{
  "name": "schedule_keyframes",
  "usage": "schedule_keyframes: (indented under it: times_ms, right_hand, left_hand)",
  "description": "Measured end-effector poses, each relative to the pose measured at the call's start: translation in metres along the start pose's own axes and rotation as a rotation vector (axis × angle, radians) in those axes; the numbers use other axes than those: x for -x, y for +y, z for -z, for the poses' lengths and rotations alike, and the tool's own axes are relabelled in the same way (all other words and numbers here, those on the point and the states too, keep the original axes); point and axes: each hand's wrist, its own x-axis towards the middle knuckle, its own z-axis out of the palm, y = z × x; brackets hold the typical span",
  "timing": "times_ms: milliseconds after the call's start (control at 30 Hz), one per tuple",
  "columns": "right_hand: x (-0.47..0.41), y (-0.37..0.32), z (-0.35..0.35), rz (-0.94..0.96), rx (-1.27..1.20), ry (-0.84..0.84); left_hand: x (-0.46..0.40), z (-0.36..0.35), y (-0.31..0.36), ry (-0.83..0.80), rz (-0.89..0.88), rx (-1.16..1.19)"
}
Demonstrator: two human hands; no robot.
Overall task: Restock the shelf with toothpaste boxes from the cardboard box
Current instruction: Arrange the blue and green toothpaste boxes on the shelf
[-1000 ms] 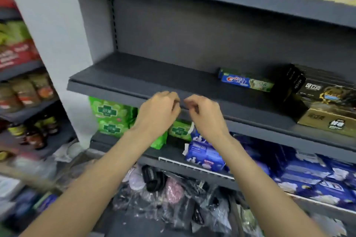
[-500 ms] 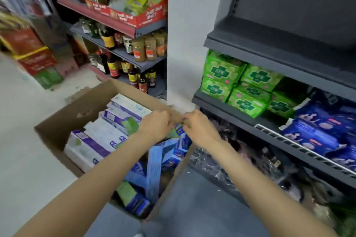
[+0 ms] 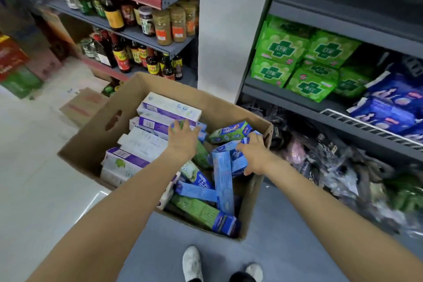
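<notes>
An open cardboard box (image 3: 128,107) stands on the floor below me, full of toothpaste boxes. White-and-purple ones (image 3: 169,107) are stacked on its left side; blue ones (image 3: 223,181) and green ones (image 3: 229,131) lie jumbled on its right. My left hand (image 3: 183,138) reaches in with fingers spread and touches the boxes near the middle. My right hand (image 3: 254,153) curls over the end of a blue toothpaste box (image 3: 238,160), thumb on its near side. The dark grey shelf (image 3: 343,25) is at the upper right, its top surface out of view.
Green packs (image 3: 283,48) and blue packs (image 3: 389,107) fill the lower shelves on the right, with bagged goods (image 3: 332,162) underneath. Sauce bottles and jars (image 3: 119,52) line the left shelving. A flat carton (image 3: 84,105) lies on the floor. My shoes (image 3: 192,263) stand just behind the box.
My view swung from the grey shelf down to the cardboard box. Both hands, held together empty before, have parted and dropped into the box onto the toothpaste boxes.
</notes>
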Motion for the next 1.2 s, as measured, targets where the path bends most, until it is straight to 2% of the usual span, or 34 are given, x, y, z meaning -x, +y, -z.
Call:
schedule_keyframes:
  times_ms: [100, 200, 300, 367, 533, 633, 767, 833, 967, 1200]
  right_hand:
    - [0.000, -0.001, -0.005, -0.014, -0.053, 0.061]
    - [0.001, 0.001, -0.005, -0.061, -0.237, 0.057]
    - [0.006, 0.004, 0.001, -0.030, -0.414, 0.189]
    - [0.010, 0.005, 0.009, -0.001, -0.469, 0.293]
    - [0.028, 0.003, 0.045, 0.014, -0.667, 0.554]
    - [0.039, 0.007, 0.072, -0.050, -0.925, 0.670]
    - [0.053, 0.031, 0.109, -0.081, -1.265, 0.838]
    - [0.065, 0.046, 0.125, -0.062, -1.403, 0.923]
    - [0.098, 0.085, 0.150, 0.014, -1.595, 0.973]
    - [0.152, 0.194, 0.195, 0.046, -1.727, 1.133]
  left_hand:
    - [-0.003, -0.001, -0.004, 0.057, -0.011, -0.056]
    - [-0.008, 0.004, -0.014, 0.091, -0.025, -0.104]
    - [-0.013, 0.015, -0.024, 0.127, -0.103, -0.088]
    - [-0.011, 0.025, -0.024, 0.191, -0.173, 0.027]
    - [0.003, 0.066, -0.013, 0.292, -0.262, 0.751]
    - [0.009, 0.099, -0.007, 0.327, -0.315, 1.062]
    - [0.006, 0.141, 0.016, 0.470, -0.325, 1.151]
    - [0.002, 0.164, 0.033, 0.492, -0.318, 1.241]
    - [-0.004, 0.211, 0.080, 0.480, -0.405, 1.355]
    - [-0.013, 0.277, 0.208, 0.387, -0.470, 1.433]
